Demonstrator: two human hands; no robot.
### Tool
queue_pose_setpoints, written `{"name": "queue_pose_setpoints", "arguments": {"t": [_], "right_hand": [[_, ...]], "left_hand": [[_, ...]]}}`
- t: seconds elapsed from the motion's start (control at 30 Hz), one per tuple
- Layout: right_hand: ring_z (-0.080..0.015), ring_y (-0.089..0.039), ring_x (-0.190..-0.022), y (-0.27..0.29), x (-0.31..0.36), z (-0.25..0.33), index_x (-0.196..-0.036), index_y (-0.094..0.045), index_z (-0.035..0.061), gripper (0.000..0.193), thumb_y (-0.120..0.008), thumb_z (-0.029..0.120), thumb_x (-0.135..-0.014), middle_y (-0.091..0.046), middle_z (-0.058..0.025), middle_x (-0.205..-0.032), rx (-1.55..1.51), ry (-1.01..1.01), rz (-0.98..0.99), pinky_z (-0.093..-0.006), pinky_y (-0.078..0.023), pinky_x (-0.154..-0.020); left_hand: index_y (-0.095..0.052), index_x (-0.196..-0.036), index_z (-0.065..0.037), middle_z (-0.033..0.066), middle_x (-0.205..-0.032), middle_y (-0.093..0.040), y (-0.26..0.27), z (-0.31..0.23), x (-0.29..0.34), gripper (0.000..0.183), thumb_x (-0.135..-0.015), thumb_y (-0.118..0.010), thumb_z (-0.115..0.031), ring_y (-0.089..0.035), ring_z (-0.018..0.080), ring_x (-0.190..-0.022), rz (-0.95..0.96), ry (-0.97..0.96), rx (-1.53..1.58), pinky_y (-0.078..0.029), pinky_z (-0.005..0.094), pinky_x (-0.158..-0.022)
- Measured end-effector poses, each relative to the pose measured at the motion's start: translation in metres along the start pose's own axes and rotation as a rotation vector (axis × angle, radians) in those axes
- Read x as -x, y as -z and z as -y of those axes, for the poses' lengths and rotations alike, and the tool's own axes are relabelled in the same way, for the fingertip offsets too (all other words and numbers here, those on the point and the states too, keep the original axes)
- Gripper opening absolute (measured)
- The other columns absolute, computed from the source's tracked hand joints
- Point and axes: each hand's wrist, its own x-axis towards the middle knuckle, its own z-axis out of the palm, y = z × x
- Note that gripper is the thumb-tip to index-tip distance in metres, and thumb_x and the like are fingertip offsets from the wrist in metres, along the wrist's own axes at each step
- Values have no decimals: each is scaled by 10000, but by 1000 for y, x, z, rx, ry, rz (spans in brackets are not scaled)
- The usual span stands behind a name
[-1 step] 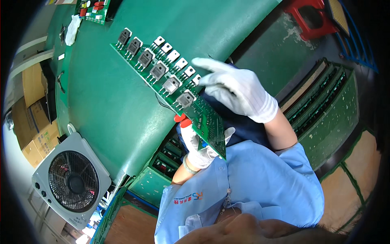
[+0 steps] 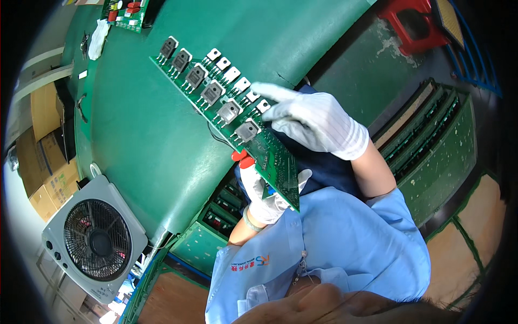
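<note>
A green circuit board (image 2: 278,164) is held tilted above the table edge in my gloved left hand (image 2: 258,189), whose fingers grip it from below. Two red pieces (image 2: 243,159) show at those fingertips; whether they are finger covers or parts of the board I cannot tell. Along the board stands a row of large black transistors (image 2: 212,94). Beside it runs a second row of smaller transistors with pale metal faces (image 2: 232,74). My gloved right hand (image 2: 315,121) is open and holds nothing. Its outstretched forefinger lies over the smaller row, touching or very close to it.
Under the board spreads a green tabletop (image 2: 140,124). A grey box fan (image 2: 100,240) stands at left. Another populated board (image 2: 127,13), a white cloth (image 2: 99,39) and pliers (image 2: 83,46) lie at the far left. Green racks (image 2: 431,146) of boards and a red stool (image 2: 413,27) are at right.
My right hand has shifted slightly left, and its forefinger now overlaps the smaller transistors. The board has moved a little to the right at its far end; my left hand keeps its grip.
</note>
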Motion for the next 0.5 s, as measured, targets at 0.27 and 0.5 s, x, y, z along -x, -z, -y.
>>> {"name": "queue_pose_setpoints", "arguments": {"t": [0.27, 0.5], "right_hand": [[-234, -644, -630, 35, 6, -7, -817, -652, 100, 142, -684, 43, -690, -641, -28, -1243, 97, 97, 307, -317, -517, -544], [-266, -618, -639, 22, 0, -9, -750, -601, 76, 82, -642, 57, -681, -585, -17, -1329, 137, 164, 380, -364, -499, -543]], "left_hand": [[-506, -1078, -34, 40, -871, -616, 0, -5, 4, 443, -707, -744, 10, -637, 125, -744, -57, -47, -60, -578, 324, -681], [-506, -1074, -34, 38, -862, -615, -1, -7, 6, 438, -708, -741, 13, -636, 122, -736, -96, -76, -68, -578, 321, -675]]}}
